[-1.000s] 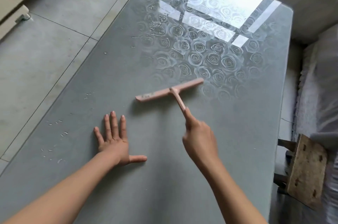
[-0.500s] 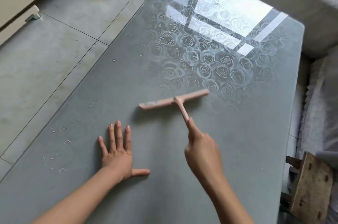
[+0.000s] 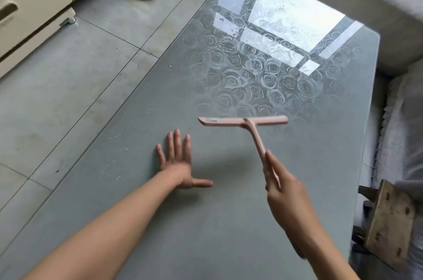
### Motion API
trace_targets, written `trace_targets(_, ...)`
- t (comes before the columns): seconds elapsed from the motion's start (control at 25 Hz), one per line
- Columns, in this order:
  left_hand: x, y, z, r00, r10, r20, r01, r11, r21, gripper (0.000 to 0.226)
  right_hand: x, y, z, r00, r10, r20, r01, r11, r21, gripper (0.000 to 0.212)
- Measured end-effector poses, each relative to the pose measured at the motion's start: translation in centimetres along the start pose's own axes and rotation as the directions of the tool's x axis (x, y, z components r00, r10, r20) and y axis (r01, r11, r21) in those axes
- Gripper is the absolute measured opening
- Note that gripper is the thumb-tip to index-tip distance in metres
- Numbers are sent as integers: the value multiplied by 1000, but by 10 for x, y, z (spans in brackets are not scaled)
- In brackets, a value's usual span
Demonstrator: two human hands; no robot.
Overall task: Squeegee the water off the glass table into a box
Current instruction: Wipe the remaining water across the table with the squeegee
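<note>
Fingers: left hand (image 3: 177, 165) spread flat on glass table (image 3: 206, 222) | right hand (image 3: 278, 184) gripping squeegee (image 3: 246, 122) handle

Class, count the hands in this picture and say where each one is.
2. The left hand lies flat on the glass table, fingers spread. The right hand, to its right, grips the pink squeegee by its handle.

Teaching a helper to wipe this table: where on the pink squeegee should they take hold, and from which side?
By the free end of its straight handle, coming from the near side, as the right hand does. The squeegee is T-shaped: the blade crosses the far end, and the handle slants back toward the person.
</note>
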State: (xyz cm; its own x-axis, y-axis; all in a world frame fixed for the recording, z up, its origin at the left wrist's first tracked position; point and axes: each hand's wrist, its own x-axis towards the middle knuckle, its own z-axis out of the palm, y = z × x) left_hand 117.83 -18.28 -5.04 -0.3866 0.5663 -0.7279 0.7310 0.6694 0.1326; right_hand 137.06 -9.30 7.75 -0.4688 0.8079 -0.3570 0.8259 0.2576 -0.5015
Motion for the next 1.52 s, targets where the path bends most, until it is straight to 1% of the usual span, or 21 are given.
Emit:
trace_targets(0.08,-15,-13,-5,997,38,-73,-40,999,-29,138,-42,5,4,996,58,63,-60,998,33,44)
trace_targets(0.16,-33,-32,-3,984,47,-174,-47,999,0,128,-77,4,14,990,84,116,-90,995,46,45)
trace_targets(0.28,-68,-70,19,965,-7,-264,16,999,32,106,-123,0,37,983,76,165,-85,995,53,45)
trace_targets(0.4,-109,-111,50,961,-97,-261,100,995,0,84,-168,-2,60,977,38,211,-53,997,61,46)
trace_targets(0.48,-136,-132,66,957,-153,-246,151,988,-25,77,-195,-3,72,973,-2,230,-4,1000,24,45)
trace_targets(0.6,-162,-158,86,948,-229,-223,214,973,-87,73,-227,4,83,967,-34,253,39,999,-18,46)
trace_targets(0.68,-194,-184,107,940,-282,-191,262,957,-124,73,-268,4,99,957,-59,284,74,996,-43,50)
trace_targets(0.8,-215,-218,130,931,-322,-171,294,941,-167,72,-318,9,125,949,-83,303,125,985,-122,56)
trace_targets(0.88,-222,-238,137,922,-355,-156,323,925,-198,71,-336,2,147,937,-55,344,136,967,-214,59)
trace_targets(0.96,-224,-260,139,915,-383,-126,342,903,-262,69,-342,-16,172,928,10,374,112,946,-305,64)
trace_targets(1.0,-223,-270,139,915,-389,-108,343,890,-299,67,-340,-29,186,930,29,367,98,941,-325,67)
trace_targets(1.08,-219,-290,139,925,-372,-78,323,878,-353,62,-326,-57,210,954,38,298,65,942,-329,69)
trace_targets(1.2,-208,-322,139,957,-283,-72,233,888,-397,47,-260,-110,241,993,12,115,12,979,-204,60)
trace_targets(1.28,-203,-343,139,976,-202,-82,142,873,-466,36,-211,-148,250,996,34,88,-20,988,-152,53)
trace_targets(1.32,-198,-350,137,980,-191,-59,130,834,-535,32,-195,-158,249,998,41,53,-33,990,-137,50)
trace_targets(1.36,-193,-357,134,982,-190,0,147,760,-634,30,-193,-163,249,998,55,20,-52,989,-137,48)
trace_targets(1.4,-189,-361,131,982,-178,69,172,664,-728,30,-205,-161,247,998,57,-14,-58,991,-122,47)
trace_targets(1.44,-187,-363,130,977,-170,130,206,574,-793,33,-229,-154,248,998,52,-24,-54,994,-97,47)
trace_targets(1.48,-187,-365,127,969,-167,184,245,517,-820,38,-262,-148,254,997,69,-20,-70,996,-55,48)
trace_targets(1.52,-186,-367,125,961,-159,226,276,495,-824,41,-297,-147,259,993,119,21,-118,993,-26,49)
